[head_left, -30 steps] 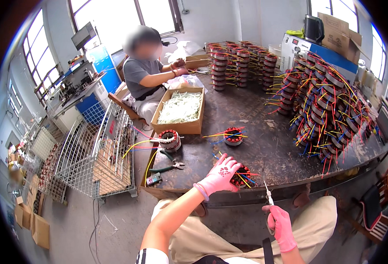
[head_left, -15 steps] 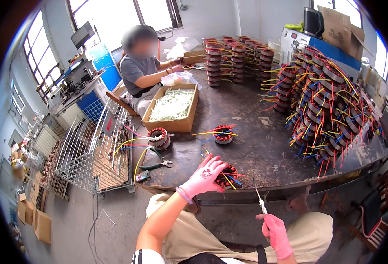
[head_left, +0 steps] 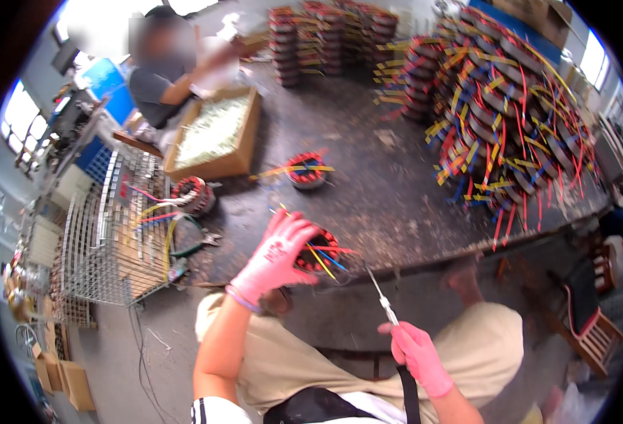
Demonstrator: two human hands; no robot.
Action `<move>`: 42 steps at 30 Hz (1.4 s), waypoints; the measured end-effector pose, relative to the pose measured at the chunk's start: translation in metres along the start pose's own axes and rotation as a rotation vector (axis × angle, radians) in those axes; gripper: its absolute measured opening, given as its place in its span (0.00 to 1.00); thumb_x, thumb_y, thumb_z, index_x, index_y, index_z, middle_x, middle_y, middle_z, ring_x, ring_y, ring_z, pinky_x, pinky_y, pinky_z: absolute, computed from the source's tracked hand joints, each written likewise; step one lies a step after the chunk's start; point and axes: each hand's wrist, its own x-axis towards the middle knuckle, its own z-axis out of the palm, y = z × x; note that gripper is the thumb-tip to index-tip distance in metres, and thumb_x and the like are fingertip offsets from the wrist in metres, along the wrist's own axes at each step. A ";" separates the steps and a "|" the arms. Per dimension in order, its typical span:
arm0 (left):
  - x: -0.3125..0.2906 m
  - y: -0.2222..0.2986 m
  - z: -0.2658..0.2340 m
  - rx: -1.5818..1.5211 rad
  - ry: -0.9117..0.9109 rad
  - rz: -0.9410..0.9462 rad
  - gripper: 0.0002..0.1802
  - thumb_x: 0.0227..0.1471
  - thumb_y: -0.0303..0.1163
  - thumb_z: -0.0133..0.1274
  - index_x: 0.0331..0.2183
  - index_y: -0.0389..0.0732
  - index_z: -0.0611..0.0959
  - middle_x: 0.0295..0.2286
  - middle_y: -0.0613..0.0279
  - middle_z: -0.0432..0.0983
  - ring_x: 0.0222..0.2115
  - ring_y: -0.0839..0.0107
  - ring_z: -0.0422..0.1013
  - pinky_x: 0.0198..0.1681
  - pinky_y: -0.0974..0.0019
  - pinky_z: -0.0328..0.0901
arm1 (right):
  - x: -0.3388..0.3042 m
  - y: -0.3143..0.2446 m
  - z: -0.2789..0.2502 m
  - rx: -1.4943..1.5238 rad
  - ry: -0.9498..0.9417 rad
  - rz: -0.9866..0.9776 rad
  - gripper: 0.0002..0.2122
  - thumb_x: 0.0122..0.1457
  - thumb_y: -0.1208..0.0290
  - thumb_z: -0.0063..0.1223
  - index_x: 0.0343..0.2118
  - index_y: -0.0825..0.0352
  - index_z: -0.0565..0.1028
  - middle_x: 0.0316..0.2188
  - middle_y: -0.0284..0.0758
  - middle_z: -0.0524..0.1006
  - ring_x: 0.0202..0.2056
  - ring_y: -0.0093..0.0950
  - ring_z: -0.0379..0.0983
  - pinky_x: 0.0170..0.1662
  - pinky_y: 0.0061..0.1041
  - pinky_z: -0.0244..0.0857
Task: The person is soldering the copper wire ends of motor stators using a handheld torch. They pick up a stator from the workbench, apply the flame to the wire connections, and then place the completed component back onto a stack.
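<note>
My left hand [head_left: 273, 254], in a pink glove, is closed around the side of a wound motor stator [head_left: 318, 253] at the table's front edge. Red, yellow and blue leads stick out of the stator toward the right. In my right hand [head_left: 419, 353], also gloved in pink, is a thin long-shafted tool [head_left: 386, 305] with a whitish handle. Its tip points up and left, a short gap from the stator. Beyond my left hand another stator [head_left: 306, 174] lies on the table, with a further white-laced stator [head_left: 195, 198] to its left.
Green-handled pliers [head_left: 197, 244] lie at the table's left edge. Behind them stands a cardboard box [head_left: 216, 169] of pale strips, near a co-worker [head_left: 152, 88]. Stacked stators [head_left: 283, 49] and a large stator pile [head_left: 509, 127] fill the back and right. A wire cage [head_left: 114, 247] stands left.
The whole view has tilted and shifted, so the table and its objects sit further left and higher. My hands keep the stator and the tool, with little change between them.
</note>
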 end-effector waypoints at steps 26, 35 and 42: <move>0.002 -0.001 -0.003 -0.014 -0.063 0.004 0.54 0.18 0.39 0.74 0.54 0.42 0.73 0.53 0.58 0.69 0.62 0.54 0.57 0.69 0.47 0.44 | 0.005 0.023 0.006 0.061 -0.004 0.078 0.15 0.69 0.65 0.42 0.47 0.72 0.74 0.15 0.23 0.63 0.18 0.14 0.56 0.22 0.18 0.49; 0.003 -0.003 -0.005 -0.031 -0.078 0.007 0.53 0.19 0.38 0.73 0.54 0.42 0.74 0.54 0.59 0.69 0.62 0.54 0.56 0.69 0.48 0.44 | 0.007 0.019 0.009 0.002 0.027 0.092 0.15 0.69 0.65 0.43 0.46 0.71 0.75 0.15 0.23 0.62 0.18 0.13 0.56 0.21 0.18 0.48; 0.002 -0.003 -0.006 -0.055 -0.089 0.003 0.53 0.18 0.36 0.73 0.54 0.41 0.74 0.54 0.59 0.68 0.63 0.55 0.55 0.69 0.48 0.43 | 0.007 0.022 0.007 0.042 0.007 0.085 0.15 0.69 0.64 0.43 0.45 0.71 0.75 0.16 0.22 0.62 0.18 0.12 0.56 0.21 0.17 0.47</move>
